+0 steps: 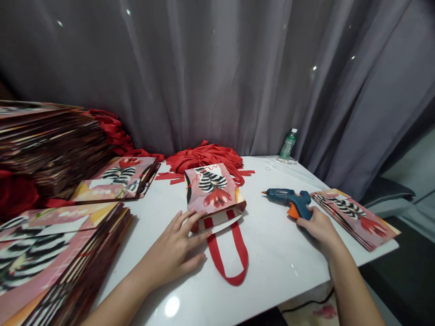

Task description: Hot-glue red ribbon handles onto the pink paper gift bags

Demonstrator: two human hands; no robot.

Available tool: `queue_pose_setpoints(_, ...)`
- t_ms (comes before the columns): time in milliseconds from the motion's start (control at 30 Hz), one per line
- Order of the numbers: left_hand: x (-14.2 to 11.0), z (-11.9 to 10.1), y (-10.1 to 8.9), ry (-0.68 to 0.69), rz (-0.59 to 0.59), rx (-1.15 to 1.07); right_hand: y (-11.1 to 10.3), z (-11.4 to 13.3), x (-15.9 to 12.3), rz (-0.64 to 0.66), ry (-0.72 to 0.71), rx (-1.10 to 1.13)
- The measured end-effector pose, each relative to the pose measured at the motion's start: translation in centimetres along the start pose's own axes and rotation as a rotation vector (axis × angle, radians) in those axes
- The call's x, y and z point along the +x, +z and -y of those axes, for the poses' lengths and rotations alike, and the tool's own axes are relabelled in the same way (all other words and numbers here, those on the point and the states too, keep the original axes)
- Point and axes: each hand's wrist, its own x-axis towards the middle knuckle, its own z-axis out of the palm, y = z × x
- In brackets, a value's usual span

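A pink paper bag with black-and-white stripes and a red flower [212,192] lies in the middle of the shiny white desk [268,280]. Its long way runs from the curtain side toward the person, and its open end faces the person. A flat red cloth handle [240,249] loops out of that end, also toward the person and a bit right. The left hand [176,249] is open, fingers spread, with fingertips on the bag's near left edge.

To the right, the right hand [317,226] is closed around the grip of a blue glue gun with an orange trigger [285,196]. The barrel lies sideways, its tip (the skinny yellowish bit) pointing left.

Behind the bag is a red strap pile [204,156]. Folded bags [356,217] sit at the right edge, and a green bottle [288,145] stands near the grey curtain [217,77].
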Motion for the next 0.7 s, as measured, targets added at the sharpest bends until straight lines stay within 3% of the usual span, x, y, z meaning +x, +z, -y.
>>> queue_pose_setpoints(200, -0.1, 0.3, 0.2, -0.019, -0.013, -0.017, -0.8, 2.2, -2.7, -0.206, 0.174, 0.976)
queue_pose_setpoints(333, -0.1, 1.2, 0.5, 0.027, 0.007, -0.022, -1.3, 3.4, -4.2, -0.056, 0.217, 1.441)
queue_pose_setpoints(533, 0.2, 0.4, 0.2, -0.016, 0.018, -0.073, -0.7, 2.6, -8.2, 0.294, -0.005, 1.452)
queue_pose_setpoints(700, 0.4, -0.2, -0.3, -0.034, 0.095, -0.107, -0.8, 1.7, -12.8, 0.630, 0.139, 1.569)
